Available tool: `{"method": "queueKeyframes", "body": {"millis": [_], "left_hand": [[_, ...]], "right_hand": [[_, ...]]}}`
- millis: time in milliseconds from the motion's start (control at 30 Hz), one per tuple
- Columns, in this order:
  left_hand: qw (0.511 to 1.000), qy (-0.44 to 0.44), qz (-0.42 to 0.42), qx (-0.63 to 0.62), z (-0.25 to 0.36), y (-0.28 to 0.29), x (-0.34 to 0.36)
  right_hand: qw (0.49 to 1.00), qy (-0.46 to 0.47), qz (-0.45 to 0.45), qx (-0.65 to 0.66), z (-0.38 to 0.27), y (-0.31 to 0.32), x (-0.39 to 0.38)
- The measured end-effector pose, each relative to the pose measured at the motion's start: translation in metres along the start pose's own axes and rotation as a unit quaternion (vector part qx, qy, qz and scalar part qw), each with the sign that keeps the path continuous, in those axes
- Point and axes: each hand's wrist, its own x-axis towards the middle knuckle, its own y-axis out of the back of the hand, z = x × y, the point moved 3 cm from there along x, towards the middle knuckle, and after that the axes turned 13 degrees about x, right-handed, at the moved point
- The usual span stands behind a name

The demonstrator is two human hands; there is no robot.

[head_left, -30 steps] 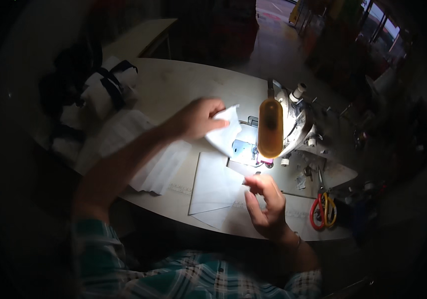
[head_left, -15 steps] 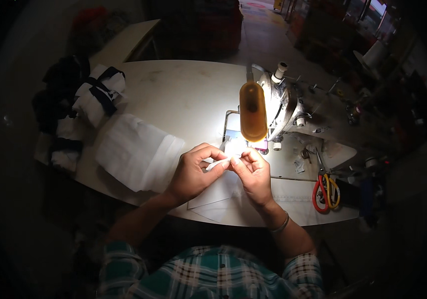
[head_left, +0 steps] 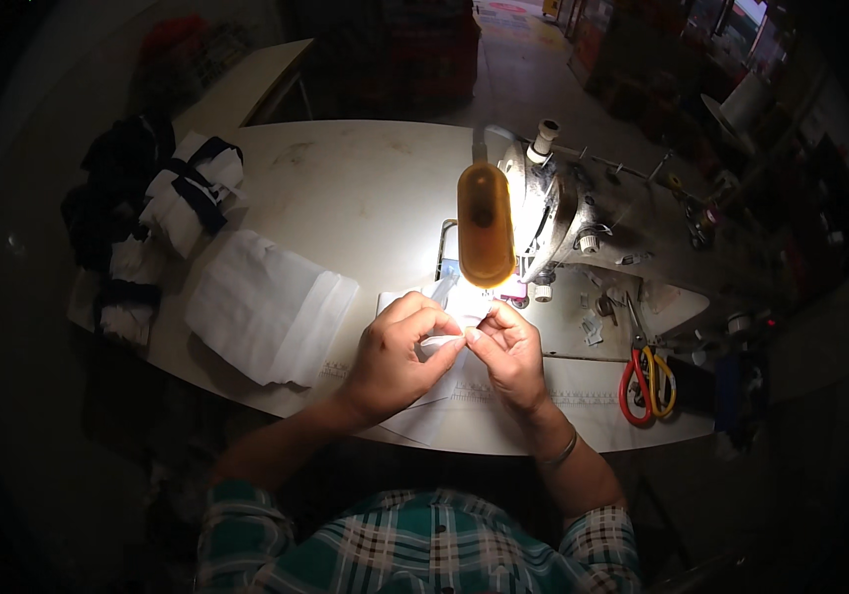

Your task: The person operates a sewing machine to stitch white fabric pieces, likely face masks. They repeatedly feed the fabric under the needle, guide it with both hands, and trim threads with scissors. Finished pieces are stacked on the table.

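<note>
Between my two hands, just in front of the sewing machine, is a small piece of white fabric. My left hand pinches it between thumb and forefinger. The fingertips of my right hand are closed on its other end, close to the left fingertips. Strong light from the amber-cased lamp washes out part of the fabric beyond my fingers. Left of my hands, a folded white cloth lies flat on the table.
Scissors with red and yellow handles rest on the table to the right. A heap of dark and white garments sits at the far left. Behind the lamp, a phone-like object partly shows. Ruler markings run along the front edge.
Both hands still pinch the white fabric. The left hand has turned slightly and sits a little lower. The lamp and machine appear shifted slightly left in the view.
</note>
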Motion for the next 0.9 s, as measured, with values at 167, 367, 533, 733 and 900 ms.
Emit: {"method": "queueKeyframes", "body": {"millis": [167,367,533,733,900], "left_hand": [[1.0,-0.017,0.015,0.01,0.001,-0.003,0.0],[1.0,-0.002,-0.004,0.013,0.003,-0.005,-0.002],[0.997,0.058,0.029,-0.046,0.01,-0.008,-0.001],[0.991,-0.011,0.039,0.127,0.026,-0.004,-0.001],[0.992,-0.01,0.046,0.118,0.013,-0.007,0.001]], "right_hand": [[1.0,0.009,0.003,0.007,0.0,0.0,-0.001],[1.0,0.0,0.022,0.02,0.002,0.006,-0.001],[0.999,0.032,0.016,-0.021,0.003,0.007,-0.001],[0.993,0.054,0.026,-0.099,-0.004,0.001,-0.001],[0.976,0.106,0.009,-0.189,-0.009,-0.003,-0.001]]}}
